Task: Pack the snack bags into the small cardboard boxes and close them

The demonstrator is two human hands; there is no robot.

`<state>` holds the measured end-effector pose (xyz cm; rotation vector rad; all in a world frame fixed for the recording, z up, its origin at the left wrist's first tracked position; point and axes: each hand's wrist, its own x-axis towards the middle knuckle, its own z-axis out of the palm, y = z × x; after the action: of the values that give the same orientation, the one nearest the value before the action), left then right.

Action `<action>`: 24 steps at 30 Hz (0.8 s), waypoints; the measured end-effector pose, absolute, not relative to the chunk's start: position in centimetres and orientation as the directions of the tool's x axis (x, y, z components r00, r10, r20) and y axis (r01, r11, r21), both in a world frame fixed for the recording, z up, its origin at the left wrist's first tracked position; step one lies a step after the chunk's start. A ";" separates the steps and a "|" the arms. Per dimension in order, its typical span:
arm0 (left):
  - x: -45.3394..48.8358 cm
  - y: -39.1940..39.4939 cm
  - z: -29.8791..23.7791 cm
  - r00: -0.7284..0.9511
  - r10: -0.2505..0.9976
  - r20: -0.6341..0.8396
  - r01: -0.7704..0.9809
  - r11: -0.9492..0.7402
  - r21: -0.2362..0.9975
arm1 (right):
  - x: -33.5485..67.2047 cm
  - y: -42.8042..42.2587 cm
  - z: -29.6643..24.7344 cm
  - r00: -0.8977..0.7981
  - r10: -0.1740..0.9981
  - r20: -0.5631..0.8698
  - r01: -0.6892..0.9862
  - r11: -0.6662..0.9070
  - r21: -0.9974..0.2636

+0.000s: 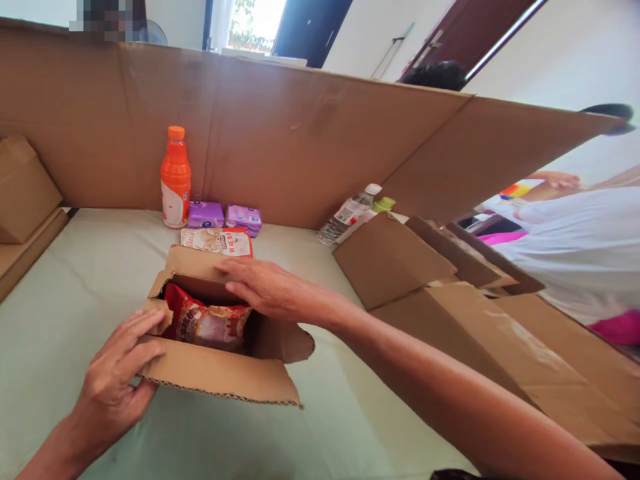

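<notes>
A small open cardboard box point(220, 373) sits on the pale green table point(75, 293). Inside it lies a red and white snack bag point(207, 321). My left hand point(117, 380) grips the box's near left flap between thumb and fingers. My right hand point(265, 287) lies flat, fingers stretched, on the far flap over the box's opening. Just behind the box lies a flat red and white packet point(217, 241). Further back stand an orange drink bottle point(175, 179) and two purple packs point(225, 216).
A tall cardboard wall point(300, 133) rings the table's back. A clear water bottle point(349, 213) lies at the right, beside larger open cardboard boxes point(425, 280). A folded box point(23, 193) sits at the far left. Another person in white point(575, 247) is at the right.
</notes>
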<state>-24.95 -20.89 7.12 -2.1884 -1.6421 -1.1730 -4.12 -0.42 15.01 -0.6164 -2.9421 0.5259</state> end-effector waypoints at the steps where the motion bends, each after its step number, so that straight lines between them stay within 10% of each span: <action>1: -25.0 -20.9 7.3 0.065 0.754 0.654 0.871 -0.362 0.331 | -3.9 -0.2 14.6 -0.920 0.391 0.017 0.359 0.860 -0.362; 12: -28.0 -19.5 9.4 0.156 0.929 0.335 0.900 -0.273 0.340 | 0.7 1.8 14.8 -0.935 0.280 0.219 0.178 0.902 -0.393; 18: -27.8 -19.2 10.0 0.185 0.923 0.337 0.917 -0.286 0.279 | 5.7 -0.9 14.8 -0.880 0.386 0.277 0.337 0.918 -0.208; 24: -27.8 -18.9 10.6 0.204 0.898 0.390 0.916 -0.316 0.246 | 5.8 -2.2 13.3 -0.842 0.378 0.385 0.246 0.904 -0.350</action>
<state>-27.75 -18.87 10.59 -2.4073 -1.8142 -0.7345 5.79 -2.18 13.31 -0.4530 -2.6127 0.3987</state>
